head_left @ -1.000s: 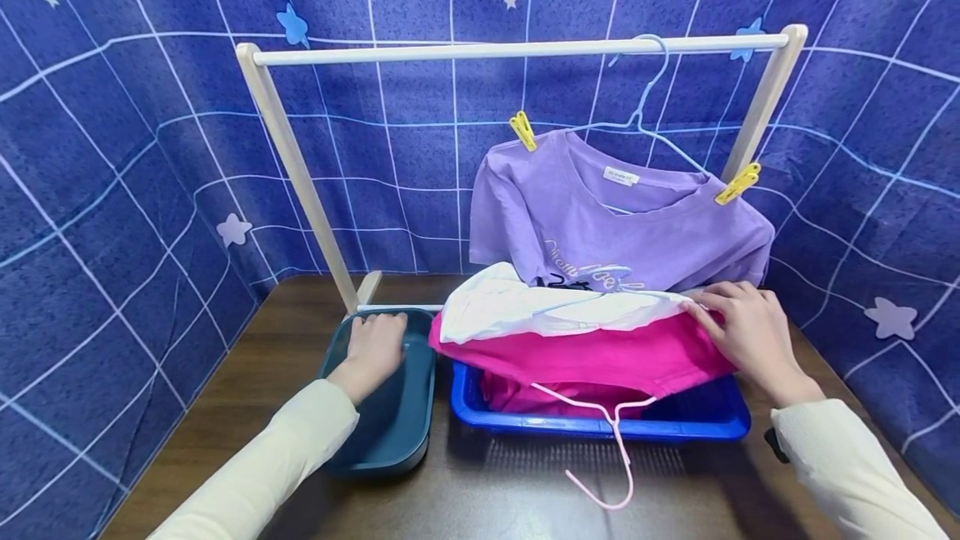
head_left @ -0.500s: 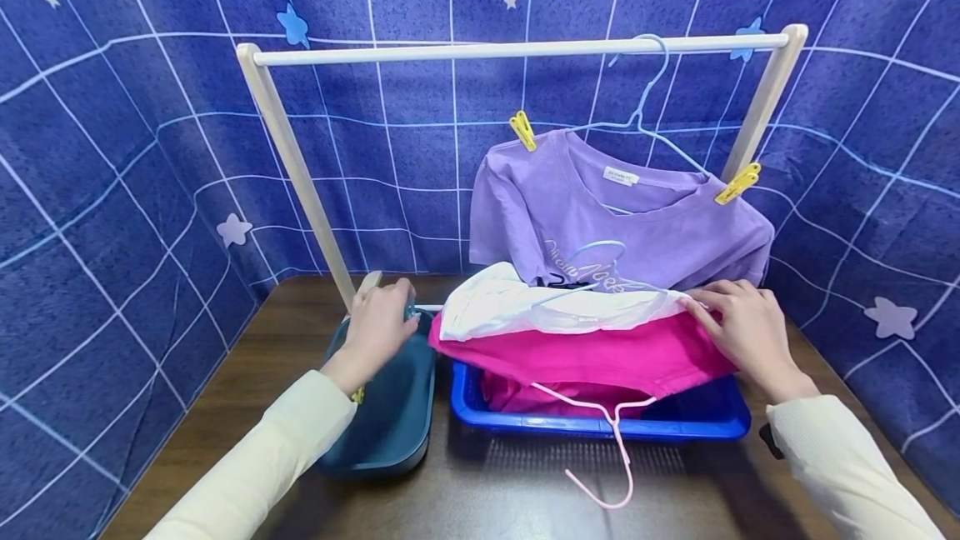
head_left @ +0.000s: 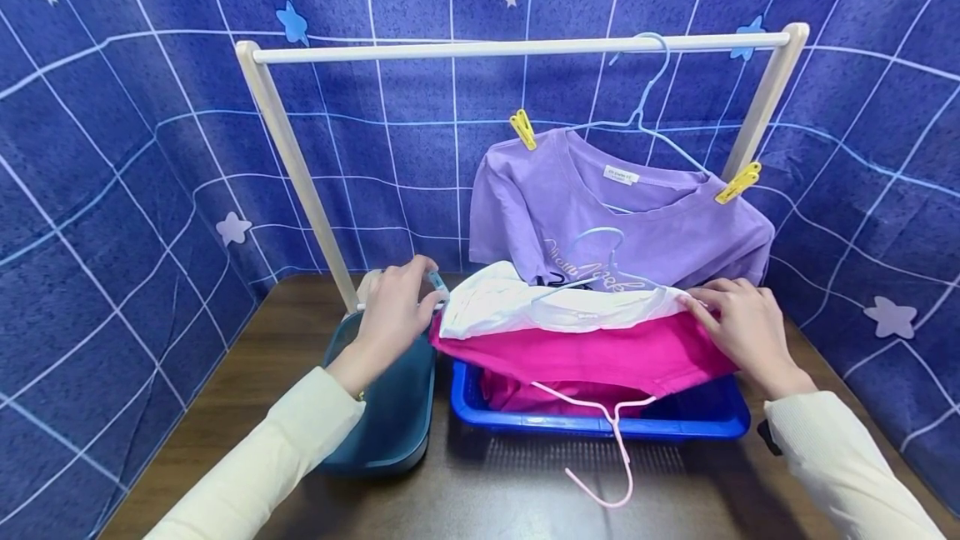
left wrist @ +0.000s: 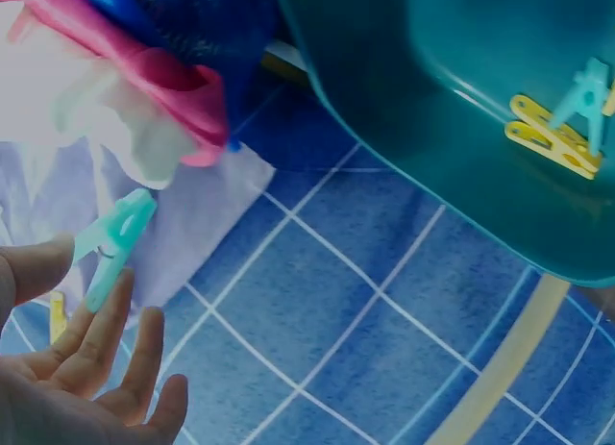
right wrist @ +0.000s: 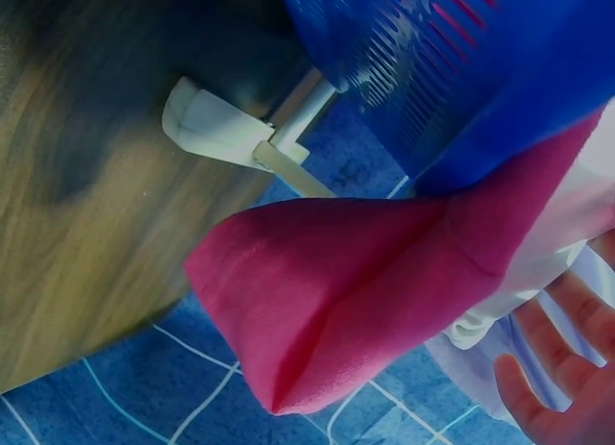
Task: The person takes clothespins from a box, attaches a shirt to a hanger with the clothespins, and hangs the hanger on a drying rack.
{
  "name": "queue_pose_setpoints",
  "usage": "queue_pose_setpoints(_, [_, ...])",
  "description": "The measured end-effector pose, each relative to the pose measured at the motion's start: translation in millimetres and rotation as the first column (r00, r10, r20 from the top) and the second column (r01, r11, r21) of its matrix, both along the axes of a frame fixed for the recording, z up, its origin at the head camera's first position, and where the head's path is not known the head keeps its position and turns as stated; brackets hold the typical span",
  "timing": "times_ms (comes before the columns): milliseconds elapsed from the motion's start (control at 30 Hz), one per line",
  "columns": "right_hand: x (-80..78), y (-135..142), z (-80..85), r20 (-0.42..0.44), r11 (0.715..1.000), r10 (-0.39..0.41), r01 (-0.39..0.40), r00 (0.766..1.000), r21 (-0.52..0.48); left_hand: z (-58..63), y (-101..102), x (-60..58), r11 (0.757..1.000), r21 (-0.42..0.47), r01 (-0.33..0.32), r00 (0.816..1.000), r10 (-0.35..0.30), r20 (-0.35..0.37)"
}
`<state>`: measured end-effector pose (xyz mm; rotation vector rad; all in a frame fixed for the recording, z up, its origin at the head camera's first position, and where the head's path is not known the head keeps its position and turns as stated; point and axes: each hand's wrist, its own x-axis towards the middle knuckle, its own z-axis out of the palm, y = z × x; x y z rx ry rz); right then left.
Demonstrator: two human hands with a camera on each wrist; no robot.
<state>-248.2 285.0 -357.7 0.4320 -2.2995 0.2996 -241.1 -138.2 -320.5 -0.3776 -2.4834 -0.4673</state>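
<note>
My left hand (head_left: pixel 390 311) pinches a light teal clothespin (left wrist: pixel 120 238) between thumb and fingers, close to the left shoulder of a white shirt (head_left: pixel 551 308). A light blue hanger (head_left: pixel 617 257) sits in that shirt's neckline, its hook standing up. At the other shoulder, my right hand (head_left: pixel 742 327) pinches the white cloth between thumb and fingers. Underneath, a pink shirt (head_left: pixel 585 357) with a pink hanger (head_left: pixel 618 432) lies draped across the blue basket (head_left: pixel 517 422). In the right wrist view, the fingertips and the cloth between them are partly cut off.
Behind, a purple T-shirt (head_left: pixel 622 232) hangs from the rack bar (head_left: pixel 450 50), fixed by yellow clothespins (head_left: pixel 738 183). A dark teal bin (head_left: pixel 408 461) at the left holds yellow clothespins (left wrist: pixel 553 137) and a teal clothespin (left wrist: pixel 588 99). The rack's left post (head_left: pixel 300 173) rises behind it.
My left hand has come up out of the bin with a clothespin and moved right to the white shirt's shoulder. The blue hanger's hook has risen. My right hand stays in place.
</note>
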Motion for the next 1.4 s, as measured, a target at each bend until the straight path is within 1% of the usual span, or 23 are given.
queue_pose_setpoints(200, [-2.3, 1, 0.2, 0.002, 1.000, -0.011, 0.011, 1.000, -0.003, 5.0, 11, 3.6, 0.996, 0.063, 0.065, 0.998, -0.063, -0.032])
queue_pose_setpoints(533, [-3.7, 1, 1.7, 0.007, 1.000, -0.020, 0.020, 1.000, 0.003, 6.2, 27, 4.7, 0.984, 0.120, 0.130, 0.990, -0.121, -0.079])
queue_pose_setpoints(733, [-4.6, 0, 2.1, 0.014, 1.000, -0.031, 0.031, 0.999, 0.008, 6.2, 34, 7.3, 0.978, 0.131, 0.164, 0.986, -0.157, -0.058])
queue_pose_setpoints(900, [-4.2, -1, 2.3, 0.020, 0.999, -0.031, 0.031, 0.999, 0.008, 5.7, 38, 10.4, 0.973, 0.132, 0.190, 0.981, -0.183, -0.065])
queue_pose_setpoints(1033, [-3.9, -2, 1.5, 0.025, 0.999, -0.032, 0.032, 0.999, 0.004, 5.1, 41, 12.2, 0.967, 0.139, 0.212, 0.976, -0.202, -0.084])
queue_pose_setpoints(1167, [-4.2, -2, 1.0, 0.026, 1.000, -0.031, 0.031, 0.999, 0.002, 4.2, 43, 13.4, 0.962, 0.138, 0.236, 0.968, -0.220, -0.118])
queue_pose_setpoints(1400, [-4.4, -1, -0.4, 0.025, 1.000, -0.028, 0.028, 0.999, -0.003, 3.4, 46, 14.5, 0.955, 0.163, 0.249, 0.963, -0.226, -0.146])
